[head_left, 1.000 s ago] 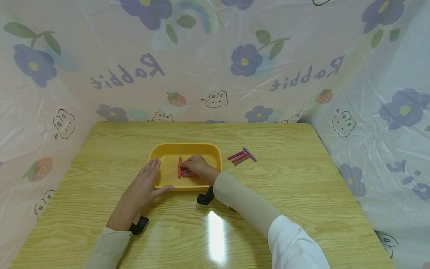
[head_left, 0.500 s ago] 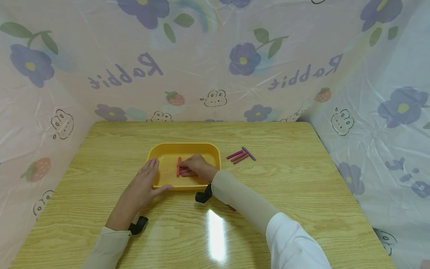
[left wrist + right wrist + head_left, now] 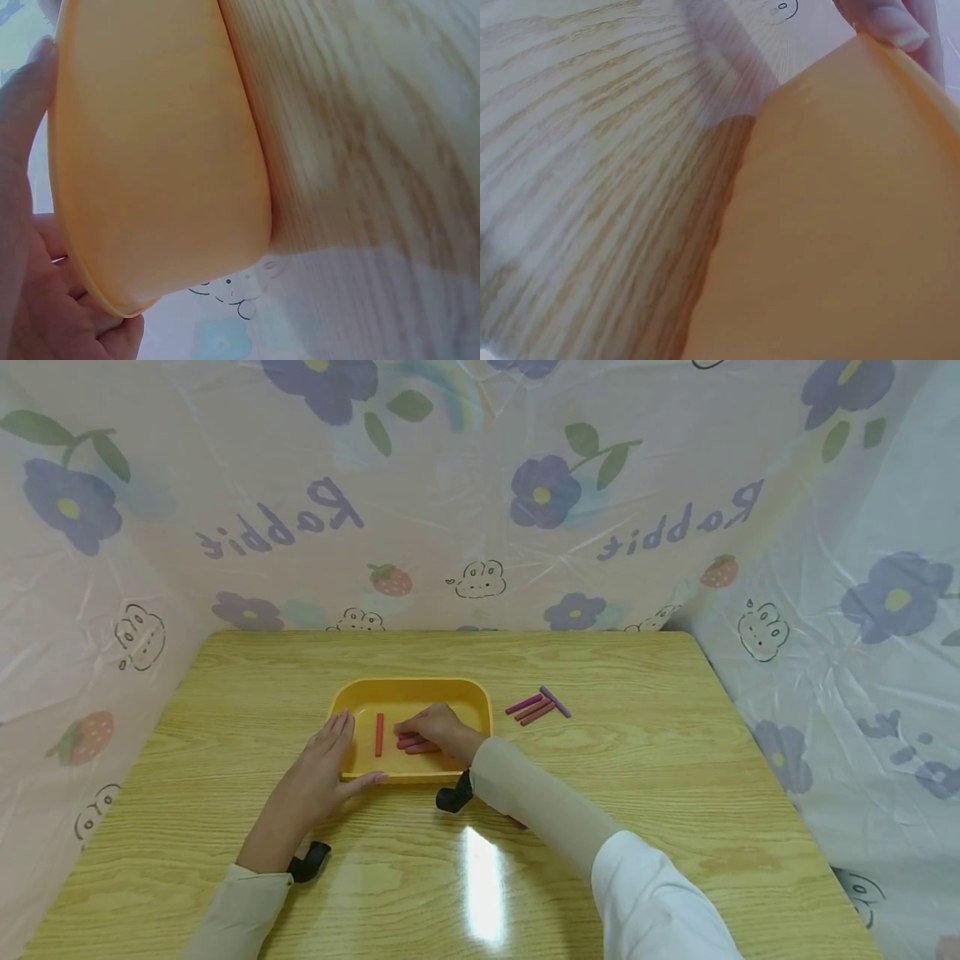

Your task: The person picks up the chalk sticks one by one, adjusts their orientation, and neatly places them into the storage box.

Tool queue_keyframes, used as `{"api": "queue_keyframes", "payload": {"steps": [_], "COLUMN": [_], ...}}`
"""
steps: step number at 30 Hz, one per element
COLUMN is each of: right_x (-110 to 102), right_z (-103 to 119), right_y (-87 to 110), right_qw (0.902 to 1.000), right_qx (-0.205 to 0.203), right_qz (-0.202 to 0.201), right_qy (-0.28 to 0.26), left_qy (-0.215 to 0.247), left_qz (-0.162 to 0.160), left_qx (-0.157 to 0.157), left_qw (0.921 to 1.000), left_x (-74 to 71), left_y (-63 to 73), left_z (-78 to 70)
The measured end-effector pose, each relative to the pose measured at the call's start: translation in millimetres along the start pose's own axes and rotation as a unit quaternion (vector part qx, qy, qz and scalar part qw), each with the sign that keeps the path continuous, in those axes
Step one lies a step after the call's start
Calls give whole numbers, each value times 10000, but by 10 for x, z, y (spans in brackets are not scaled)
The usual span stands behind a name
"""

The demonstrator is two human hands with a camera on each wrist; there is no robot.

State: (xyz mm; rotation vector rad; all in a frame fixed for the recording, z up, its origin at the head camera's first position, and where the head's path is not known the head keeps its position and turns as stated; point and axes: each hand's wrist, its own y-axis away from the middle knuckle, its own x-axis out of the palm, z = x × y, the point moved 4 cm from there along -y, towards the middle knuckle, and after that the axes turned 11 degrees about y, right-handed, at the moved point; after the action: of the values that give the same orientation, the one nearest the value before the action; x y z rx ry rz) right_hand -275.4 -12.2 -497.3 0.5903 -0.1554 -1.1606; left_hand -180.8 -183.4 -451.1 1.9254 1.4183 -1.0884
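A yellow tray (image 3: 420,777) sits on the wooden table. My left hand (image 3: 326,768) holds its front left corner, fingers along the left rim and thumb along the front one. In the left wrist view this hand (image 3: 67,307) wraps the rim. Inside the tray, a red crayon-like stick (image 3: 378,735) lies by itself, left of my right hand (image 3: 438,727). That hand's fingers are curled over several darker reddish sticks (image 3: 422,748), whose right ends are hidden beneath it. The right wrist view shows the tray's outer wall (image 3: 832,202) and the left thumb (image 3: 896,28) at the rim.
Right of the tray, several similar sticks lie on the table: a magenta one (image 3: 523,704), a purple one (image 3: 555,702) and brownish-red ones (image 3: 537,713). Another reddish piece (image 3: 519,823) shows partly under the right sleeve. A patterned curtain (image 3: 450,510) stands behind and beside the table.
The red stick has left my right fingertips and now lies farther left in the tray. My right hand hardly moves, and the left hand stays on the tray's corner.
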Motion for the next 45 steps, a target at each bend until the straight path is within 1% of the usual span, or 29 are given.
{"api": "queue_keyframes", "payload": {"steps": [8,15,21,25,28,32,39,45], "right_x": [-17,-18,-21,-28,-34,-37,-33,-23], "right_z": [-9,4,21,20,20,32,61,86], "right_y": [-6,12,31,19,17,27,48,67], "right_qw": [9999,9998,9992,9967,9917,9857,9806,9736], "right_qx": [-57,30,79,218,418,546,534,287], "right_qz": [142,169,347,518,641,786,959,1037], "right_qy": [-51,-44,-199,-589,-1031,-1386,-1625,-2013], "left_qy": [11,-9,-21,-11,4,-3,34,23], "left_qz": [-28,-42,-38,-16,3,30,67,63], "left_qx": [-25,16,44,9,-20,-32,-28,-36], "left_qw": [10000,10000,10000,10000,10000,10000,10000,10000], "left_x": [11,9,-2,-1,0,-2,-7,-1], "left_y": [-9,-5,-3,-9,-11,-12,-20,-16], "left_z": [7,2,-7,-9,-8,-9,-11,-8]}}
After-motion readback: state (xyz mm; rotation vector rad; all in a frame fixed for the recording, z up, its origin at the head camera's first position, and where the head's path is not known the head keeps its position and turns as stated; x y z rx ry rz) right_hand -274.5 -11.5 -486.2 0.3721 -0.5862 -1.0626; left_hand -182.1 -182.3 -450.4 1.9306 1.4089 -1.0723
